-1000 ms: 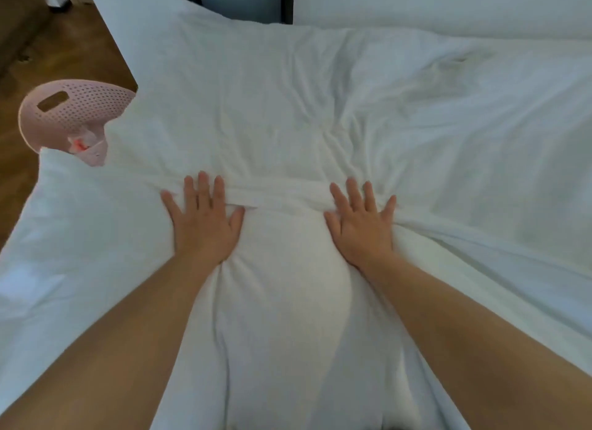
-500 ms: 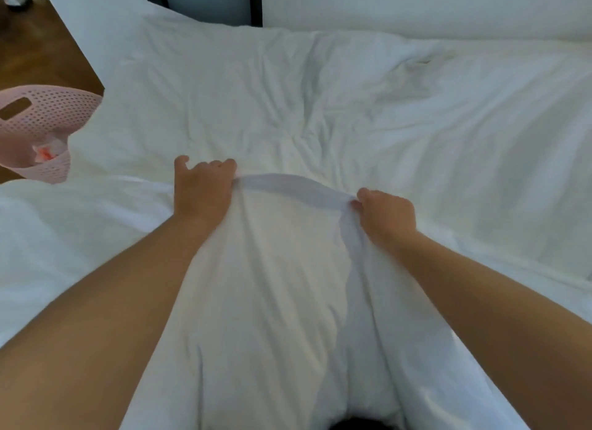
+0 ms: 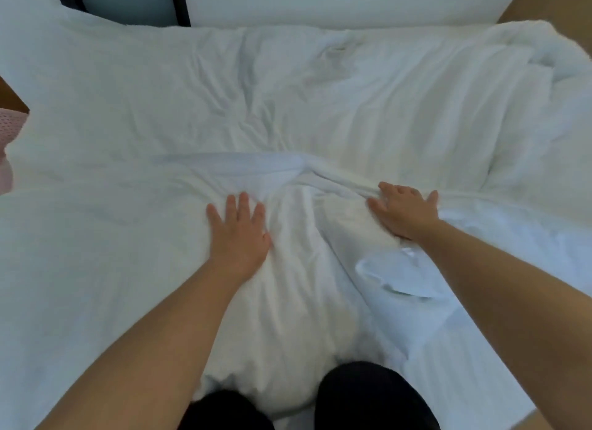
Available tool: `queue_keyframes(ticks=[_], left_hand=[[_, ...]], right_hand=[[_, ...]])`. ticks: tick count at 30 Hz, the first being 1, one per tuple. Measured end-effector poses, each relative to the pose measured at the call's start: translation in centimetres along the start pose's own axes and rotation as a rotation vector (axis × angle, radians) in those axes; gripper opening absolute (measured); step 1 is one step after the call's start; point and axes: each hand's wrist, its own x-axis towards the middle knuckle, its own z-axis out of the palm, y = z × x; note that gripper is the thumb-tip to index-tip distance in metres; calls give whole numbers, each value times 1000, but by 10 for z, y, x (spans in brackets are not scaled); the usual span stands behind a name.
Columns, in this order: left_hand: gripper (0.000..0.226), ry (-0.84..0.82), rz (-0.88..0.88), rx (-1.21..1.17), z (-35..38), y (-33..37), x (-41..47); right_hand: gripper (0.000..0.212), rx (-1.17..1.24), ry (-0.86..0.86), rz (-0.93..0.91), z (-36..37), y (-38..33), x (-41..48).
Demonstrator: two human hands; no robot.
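On the bed (image 3: 464, 381), the left hand (image 3: 238, 234) and right hand (image 3: 403, 210) press flat, fingers spread, on the crumpled white cloth sheet (image 3: 288, 109); many wrinkles need smoothing.

Picture edges cut off the white duvet (image 3: 288, 109) and pink basket (image 3: 9, 126)

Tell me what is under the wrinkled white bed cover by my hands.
Only a plump bulge shows beneath the wrinkled white bed cover, between the left hand and right hand; whatever fills it is covered.
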Motion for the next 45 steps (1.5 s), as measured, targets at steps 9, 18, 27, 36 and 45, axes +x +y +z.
queue_keyframes(ticks=[9, 18, 27, 36, 45], left_hand=[[53, 178, 242, -252, -63, 121, 69], [43, -159, 315, -109, -88, 260, 103], [17, -330, 92, -130, -136, 311, 77], [58, -109, -379, -482, -255, 291, 131], [84, -236, 70, -221, -176, 398, 29]], right_hand=[[44, -185, 78, 15, 5, 134, 11], [95, 276, -258, -364, -14, 259, 28], [45, -40, -677, -156, -31, 335, 8], [43, -58, 190, -202, -212, 277, 151], [100, -229, -213, -289, -78, 340, 33]])
